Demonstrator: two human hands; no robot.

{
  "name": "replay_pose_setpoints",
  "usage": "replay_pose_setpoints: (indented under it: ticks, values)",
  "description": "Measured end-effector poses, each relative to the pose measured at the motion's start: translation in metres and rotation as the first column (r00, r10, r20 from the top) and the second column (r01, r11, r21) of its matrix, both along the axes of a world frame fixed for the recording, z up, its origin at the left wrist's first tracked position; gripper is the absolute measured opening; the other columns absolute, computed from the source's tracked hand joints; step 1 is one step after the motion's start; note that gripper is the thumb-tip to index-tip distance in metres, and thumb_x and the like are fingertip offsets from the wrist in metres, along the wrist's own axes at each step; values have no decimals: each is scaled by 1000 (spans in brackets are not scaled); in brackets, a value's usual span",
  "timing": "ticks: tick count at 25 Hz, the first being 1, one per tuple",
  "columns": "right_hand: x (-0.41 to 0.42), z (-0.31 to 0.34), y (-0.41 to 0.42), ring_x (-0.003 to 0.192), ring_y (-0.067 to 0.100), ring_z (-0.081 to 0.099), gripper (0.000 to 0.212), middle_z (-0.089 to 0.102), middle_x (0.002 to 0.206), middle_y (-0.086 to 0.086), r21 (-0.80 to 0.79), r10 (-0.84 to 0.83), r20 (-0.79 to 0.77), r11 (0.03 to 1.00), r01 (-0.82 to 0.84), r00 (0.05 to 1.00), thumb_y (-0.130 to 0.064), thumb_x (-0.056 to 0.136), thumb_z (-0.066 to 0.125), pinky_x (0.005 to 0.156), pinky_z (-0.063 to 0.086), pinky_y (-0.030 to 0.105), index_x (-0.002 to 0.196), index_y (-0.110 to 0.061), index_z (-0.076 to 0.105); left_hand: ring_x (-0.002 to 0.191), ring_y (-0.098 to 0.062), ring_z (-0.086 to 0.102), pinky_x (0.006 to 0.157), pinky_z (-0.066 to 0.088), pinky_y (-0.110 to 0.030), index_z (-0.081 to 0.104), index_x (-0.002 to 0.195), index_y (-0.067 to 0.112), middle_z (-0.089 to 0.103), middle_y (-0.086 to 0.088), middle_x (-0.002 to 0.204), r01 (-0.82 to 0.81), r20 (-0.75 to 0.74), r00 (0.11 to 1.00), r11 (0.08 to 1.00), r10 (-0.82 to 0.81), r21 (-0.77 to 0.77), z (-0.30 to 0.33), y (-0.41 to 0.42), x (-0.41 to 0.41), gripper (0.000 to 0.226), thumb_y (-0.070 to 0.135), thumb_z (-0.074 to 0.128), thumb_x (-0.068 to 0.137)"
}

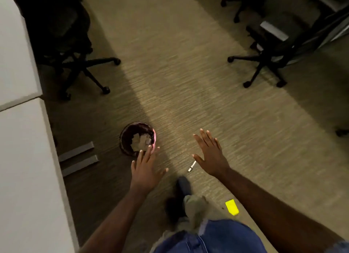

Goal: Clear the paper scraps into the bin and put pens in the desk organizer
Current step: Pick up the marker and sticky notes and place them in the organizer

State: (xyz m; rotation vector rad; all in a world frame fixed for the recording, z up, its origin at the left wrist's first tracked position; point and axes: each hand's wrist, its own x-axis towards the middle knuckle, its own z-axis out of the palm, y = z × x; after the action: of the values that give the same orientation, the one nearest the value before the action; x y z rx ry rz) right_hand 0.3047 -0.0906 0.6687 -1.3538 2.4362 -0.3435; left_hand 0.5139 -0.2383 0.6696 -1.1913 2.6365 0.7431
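A small round pink bin (126, 137) stands on the carpet with crumpled paper scraps (140, 142) inside. My left hand (146, 168) hovers open just right of and below the bin, fingers spread, holding nothing. My right hand (209, 154) is open too, fingers apart, above the carpet further right. A white pen (192, 166) lies on the floor between the hands, close to my right thumb. A yellow paper scrap (232, 207) lies on the carpet under my right forearm. No desk organizer is in view.
A white desk (20, 158) runs along the left edge, with its metal feet (79, 159) beside the bin. Black office chairs stand at upper left (62, 44) and upper right (272, 54). My leg and shoe (184, 192) are below the hands.
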Motion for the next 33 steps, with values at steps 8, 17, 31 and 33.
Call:
replay_pose_setpoints:
  ticks: [8,17,31,33]
  values:
    - [7,-49,121,148,24,7,70,11,160,3,130,-347,73,933,336,935,-35,88,55,116,14,48,147,-27,19,147,-22,7,113,17,-57,19,147,38,11,7,160,228,20,973,969,-231,94,-46,55,-37,78,58,56,82]
    - [16,-131,208,148,24,7,67,13,160,5,233,-612,150,785,574,776,-32,90,56,118,15,49,147,-25,21,146,-23,13,114,18,-51,14,149,34,14,7,160,389,64,911,899,-408,200,-139,93,-92,81,53,57,83]
    - [26,-365,324,146,27,15,65,20,158,6,318,-720,239,692,648,652,-27,87,60,115,23,51,144,-22,29,142,-24,28,114,24,-37,25,148,13,28,-6,156,519,27,834,801,-551,299,-364,161,-122,81,25,70,82]
    - [26,-407,340,147,27,14,66,19,158,5,328,-745,247,666,670,620,-26,87,59,115,22,52,144,-23,28,142,-24,28,115,24,-38,26,147,12,28,-7,155,548,11,818,786,-574,288,-399,175,-131,80,23,71,82]
